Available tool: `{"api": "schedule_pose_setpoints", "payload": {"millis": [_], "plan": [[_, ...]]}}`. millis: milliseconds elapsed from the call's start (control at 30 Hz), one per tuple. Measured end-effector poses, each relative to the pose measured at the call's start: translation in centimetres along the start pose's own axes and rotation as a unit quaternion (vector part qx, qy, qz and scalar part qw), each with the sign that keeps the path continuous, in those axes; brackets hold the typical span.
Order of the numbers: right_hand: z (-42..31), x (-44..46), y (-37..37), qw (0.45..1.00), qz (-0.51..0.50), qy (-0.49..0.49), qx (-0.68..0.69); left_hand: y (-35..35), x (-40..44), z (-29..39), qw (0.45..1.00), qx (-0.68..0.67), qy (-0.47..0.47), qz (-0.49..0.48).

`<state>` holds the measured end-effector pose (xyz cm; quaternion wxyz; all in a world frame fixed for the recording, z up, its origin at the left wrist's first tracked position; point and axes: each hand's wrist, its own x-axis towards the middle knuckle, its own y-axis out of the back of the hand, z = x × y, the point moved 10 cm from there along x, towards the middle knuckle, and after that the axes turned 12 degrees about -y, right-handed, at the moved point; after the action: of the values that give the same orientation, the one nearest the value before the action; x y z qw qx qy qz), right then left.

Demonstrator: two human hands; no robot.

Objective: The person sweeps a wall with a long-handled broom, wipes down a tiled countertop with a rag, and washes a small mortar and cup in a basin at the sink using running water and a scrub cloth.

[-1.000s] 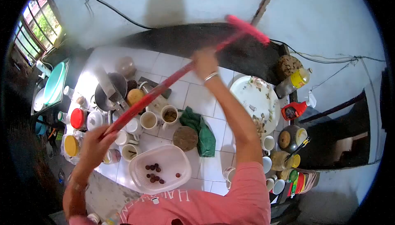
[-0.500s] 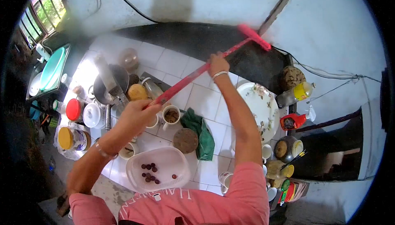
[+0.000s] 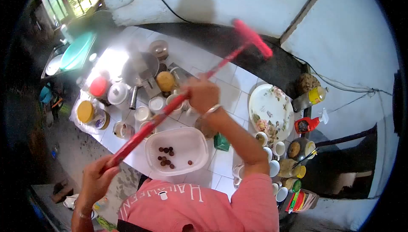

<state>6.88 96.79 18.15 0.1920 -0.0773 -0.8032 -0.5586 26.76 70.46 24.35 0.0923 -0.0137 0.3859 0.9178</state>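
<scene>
The left hand (image 3: 95, 177) has its fingers around the lower end of a red pole (image 3: 146, 131), and the right hand (image 3: 203, 94) grasps it farther up. The pole slants over a white-tiled bench (image 3: 222, 164), a pink crosspiece (image 3: 253, 39) at its far end. Nearer the body, a white basket (image 3: 187, 145) holds small dark round pieces (image 3: 171, 153); a floral platter (image 3: 267, 104) lies right.

Red pole (image 3: 144, 132), aslant above the tiled counter (image 3: 222, 162), its far end bearing a pink crosspiece (image 3: 254, 39), as I view it remotely.
</scene>
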Motion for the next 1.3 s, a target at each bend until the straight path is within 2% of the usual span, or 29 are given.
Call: {"api": "schedule_pose_setpoints", "payload": {"millis": [33, 67, 133, 167, 200, 300, 333, 367, 467, 500, 533, 600, 633, 667, 700, 767, 833, 900, 933, 967, 1000, 1033, 1100, 1133, 1167, 1200, 1300], "plan": [[1.3, -0.2, 1.2, 0.999, -0.023, -0.028, -0.037, -1.5, 0.9, -0.3, 0.998, -0.047, 0.028, -0.024], [3.2, -0.2, 1.5, 0.987, -0.084, -0.096, -0.096, -2.8, 2.4, 0.8, 0.993, -0.079, 0.03, -0.077], [7.4, -0.2, 1.0, 0.98, -0.072, -0.101, -0.157, -5.0, 5.3, 1.2, 0.988, -0.1, -0.077, -0.084], [9.2, -0.3, 0.1, 0.973, -0.109, -0.094, -0.183, -5.5, 7.1, 2.1, 0.986, -0.073, -0.104, -0.109], [11.1, -0.3, -2.0, 0.952, -0.181, -0.106, -0.225, -5.9, 8.1, 2.5, 0.981, -0.045, -0.126, -0.138], [9.2, 1.0, -3.5, 0.95, -0.176, -0.108, -0.235, -4.6, 9.4, 0.0, 0.978, -0.121, -0.134, -0.109], [8.0, 1.6, -5.0, 0.961, -0.139, -0.089, -0.224, -2.9, 9.3, -1.3, 0.979, -0.136, -0.103, -0.116], [5.5, 2.3, -5.8, 0.957, -0.136, -0.097, -0.239, -0.6, 9.2, -2.1, 0.984, -0.065, -0.089, -0.137], [-3.5, 4.2, -8.7, 0.955, -0.207, -0.108, -0.183, 7.0, 7.2, -6.3, 0.995, -0.06, -0.044, -0.074], [-8.7, 4.6, -6.9, 0.971, -0.186, -0.061, -0.138, 10.0, 6.3, -6.6, 0.997, -0.037, -0.013, -0.067], [-10.1, 5.9, -10.6, 0.981, -0.135, -0.053, -0.129, 13.1, 5.5, -7.8, 0.998, 0.004, -0.046, -0.033], [-17.7, 7.3, -9.9, 0.989, -0.13, -0.029, -0.065, 17.9, 3.5, -9.7, 0.999, 0.0, 0.041, 0.011], [-20.1, 8.5, -12.6, 0.985, -0.163, -0.023, -0.044, 20.9, 2.4, -11.1, 0.997, 0.037, 0.013, 0.065], [-22.6, 9.4, -12.1, 0.986, -0.16, -0.041, -0.027, 23.3, 1.1, -11.2, 0.993, 0.08, 0.001, 0.084], [-25.1, 10.1, -11.3, 0.99, -0.136, -0.028, -0.027, 25.7, -0.2, -13.2, 0.988, 0.067, 0.027, 0.136], [-28.9, 12.0, -10.9, 0.995, -0.091, 0.038, 0.035, 28.6, -1.5, -12.9, 0.986, 0.104, -0.015, 0.129], [-30.0, 12.9, -9.3, 0.998, -0.044, 0.026, 0.032, 30.5, -3.5, -13.0, 0.95, 0.173, -0.089, 0.244], [-29.6, 12.5, -8.1, 0.996, -0.064, 0.053, -0.01, 29.8, -3.6, -12.8, 0.944, 0.166, -0.119, 0.258], [-27.7, 12.7, -9.5, 0.996, -0.073, 0.045, -0.022, 28.1, -2.2, -11.9, 0.962, 0.124, -0.113, 0.217], [-25.9, 11.7, -7.6, 0.995, -0.085, 0.046, -0.021, 26.2, -0.7, -10.9, 0.975, 0.081, -0.106, 0.176], [-23.7, 11.3, -7.9, 0.991, -0.105, 0.041, -0.067, 24.0, 1.3, -10.2, 0.987, 0.06, -0.084, 0.121], [-19.7, 11.4, -9.7, 0.987, -0.095, 0.02, -0.131, 21.5, 3.4, -9.8, 0.995, 0.039, -0.062, 0.065], [-13.5, 10.2, -7.9, 0.982, -0.093, -0.011, -0.167, 16.7, 7.1, -8.4, 0.991, -0.007, -0.129, 0.028], [-9.5, 10.0, -8.3, 0.974, -0.123, -0.038, -0.185, 13.8, 8.9, -8.1, 0.986, -0.085, -0.141, 0.009], [-5.9, 9.7, -7.7, 0.97, -0.106, -0.089, -0.199, 11.2, 10.8, -7.7, 0.985, -0.075, -0.154, -0.018], [-2.4, 9.5, -8.4, 0.958, -0.141, -0.121, -0.216, 8.0, 12.8, -8.1, 0.985, -0.083, -0.145, -0.052], [1.3, 9.0, -9.1, 0.941, -0.19, -0.124, -0.252, 4.1, 15.0, -7.4, 0.981, -0.122, -0.11, -0.108]]}}
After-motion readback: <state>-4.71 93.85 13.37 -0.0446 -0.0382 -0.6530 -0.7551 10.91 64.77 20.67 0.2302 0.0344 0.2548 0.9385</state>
